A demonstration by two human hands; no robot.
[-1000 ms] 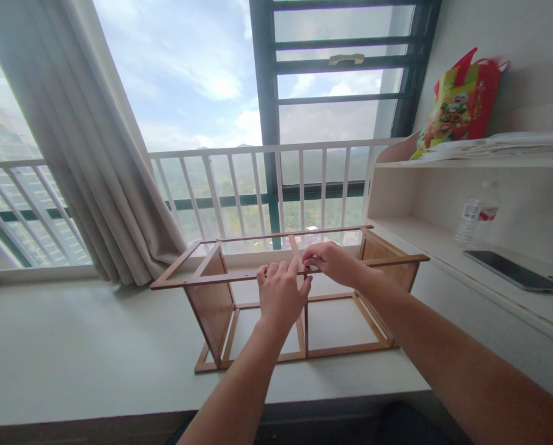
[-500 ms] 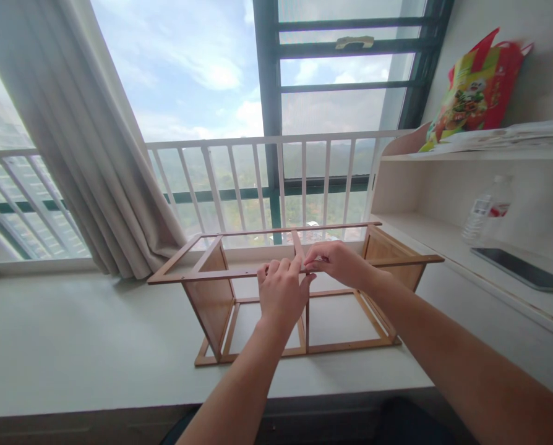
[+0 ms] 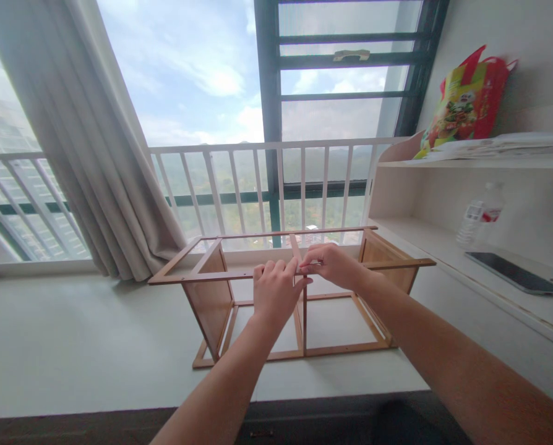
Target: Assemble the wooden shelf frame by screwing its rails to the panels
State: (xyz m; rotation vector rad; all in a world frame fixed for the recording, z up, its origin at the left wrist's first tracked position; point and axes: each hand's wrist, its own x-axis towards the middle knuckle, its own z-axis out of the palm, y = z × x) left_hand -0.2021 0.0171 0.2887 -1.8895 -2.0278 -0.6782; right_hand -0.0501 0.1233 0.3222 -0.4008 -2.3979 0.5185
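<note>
A brown wooden rack frame (image 3: pixel 211 278) lies on its side on the white tabletop, with panels at both ends and a divider in the middle. My left hand (image 3: pixel 275 285) is wrapped over the upper front rail, just left of where the divider meets it. Right beside it, my right hand (image 3: pixel 328 264) pinches its thumb and fingers together at that joint. Whatever lies between those fingertips is too small to make out. Both hands nearly touch each other, and they cover the joint.
On the right stands a white shelf unit (image 3: pixel 420 164) with a red and green bag (image 3: pixel 466 102) on top. Below it are a clear plastic bottle (image 3: pixel 478 216) and a dark phone or tablet (image 3: pixel 518 273). A grey curtain (image 3: pixel 95 154) and a white railing (image 3: pixel 304 145) border the window.
The view has tilted up slightly, so the scene sits a little lower. Both hands stay at the same joint, with only slight shifts of the fingers.
</note>
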